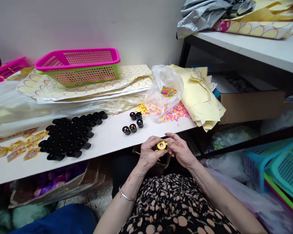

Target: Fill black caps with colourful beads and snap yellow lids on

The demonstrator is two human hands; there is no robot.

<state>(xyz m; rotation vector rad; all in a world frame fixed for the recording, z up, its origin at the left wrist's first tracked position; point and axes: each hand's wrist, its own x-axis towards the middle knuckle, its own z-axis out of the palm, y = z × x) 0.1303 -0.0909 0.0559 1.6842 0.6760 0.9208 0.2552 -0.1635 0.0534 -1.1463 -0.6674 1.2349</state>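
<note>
In front of my lap, my left hand [148,152] is closed around a small yellow round piece [162,143] with a tab on one side. A pink dot shows in its dark centre. My right hand [183,152] pinches the tab side of the same piece from the right. Whether a black cup sits under the yellow piece is hidden by my fingers. On the table beyond, several small black cups [126,130] stand upright with pink and coloured bits in them. To their right lie loose yellow rings [142,108] and many pink and yellow bits [177,112].
A clear plastic bag [158,76] holds coloured beads. Many black cups [69,135] cluster at left beside yellow packets [30,144]. Behind stands a pink-and-green basket [85,76] on printed sheets [134,73]. A shelf [258,48] overhangs a cardboard box [251,105] at right.
</note>
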